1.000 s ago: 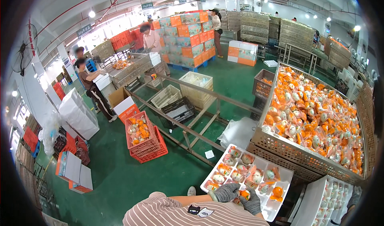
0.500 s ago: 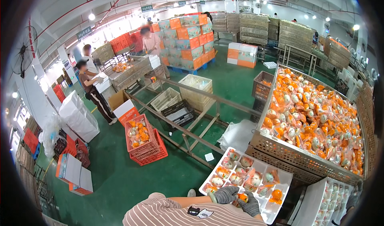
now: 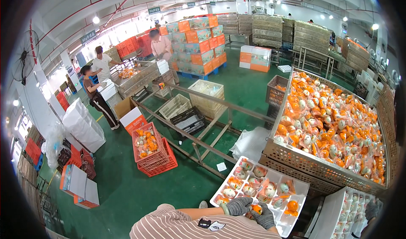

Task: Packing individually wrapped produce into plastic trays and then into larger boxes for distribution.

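At lower right, left hand (image 3: 238,205) and right hand (image 3: 265,218) hold an egg (image 3: 256,209), seemingly placing it; the tray (image 3: 300,190) calls for gentle release.

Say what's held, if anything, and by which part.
The left hand and right hand appear to hold an orange packet between them, at its sides; exact contact is hidden.

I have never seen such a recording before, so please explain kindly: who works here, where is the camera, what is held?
No robot works here: a person uses a left hand and a right hand, both in grey gloves. The view comes from a fisheye camera on the person's head, so straight edges bend. In front is a white compartment tray with plastic-wrapped eggs. Both hands hold an orange-wrapped item, partly hidden. Ahead to the right, a perforated metal bin is heaped with more plastic-wrapped eggs.
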Motion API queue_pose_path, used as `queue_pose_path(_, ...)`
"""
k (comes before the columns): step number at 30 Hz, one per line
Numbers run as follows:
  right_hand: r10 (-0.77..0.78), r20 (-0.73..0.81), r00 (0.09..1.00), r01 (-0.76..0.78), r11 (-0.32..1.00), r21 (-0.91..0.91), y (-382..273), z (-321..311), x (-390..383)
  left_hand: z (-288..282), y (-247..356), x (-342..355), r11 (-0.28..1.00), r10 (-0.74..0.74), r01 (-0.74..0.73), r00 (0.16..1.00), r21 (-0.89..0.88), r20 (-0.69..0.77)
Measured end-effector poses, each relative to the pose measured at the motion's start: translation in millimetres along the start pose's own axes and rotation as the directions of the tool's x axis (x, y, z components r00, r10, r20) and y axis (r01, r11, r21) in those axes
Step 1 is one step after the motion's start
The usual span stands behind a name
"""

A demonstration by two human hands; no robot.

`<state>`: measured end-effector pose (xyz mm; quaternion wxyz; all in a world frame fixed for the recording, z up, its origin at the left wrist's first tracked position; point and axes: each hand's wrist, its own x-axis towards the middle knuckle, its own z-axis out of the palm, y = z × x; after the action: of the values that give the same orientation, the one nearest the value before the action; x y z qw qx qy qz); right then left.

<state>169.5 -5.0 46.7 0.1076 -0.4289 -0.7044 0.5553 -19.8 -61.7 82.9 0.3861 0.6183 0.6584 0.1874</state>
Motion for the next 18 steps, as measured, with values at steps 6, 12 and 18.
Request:
queue_pose_path(6,0.005,0.000,1.000,-0.005,1.000,0.001,-13,-1,-4,2,-3,-1,0.999,-0.004,0.004,1.000,-0.037,-0.010)
queue_pose_path(12,-0.077,-0.036,0.996,0.072,0.990,-0.121,14,4,4,3,-4,0,0.999,0.006,-0.007,1.000,-0.041,-0.017)
queue_pose_path(18,-0.075,-0.024,0.997,0.074,0.996,-0.042,27,6,9,9,-11,2,0.999,0.039,-0.040,0.998,-0.023,-0.052)
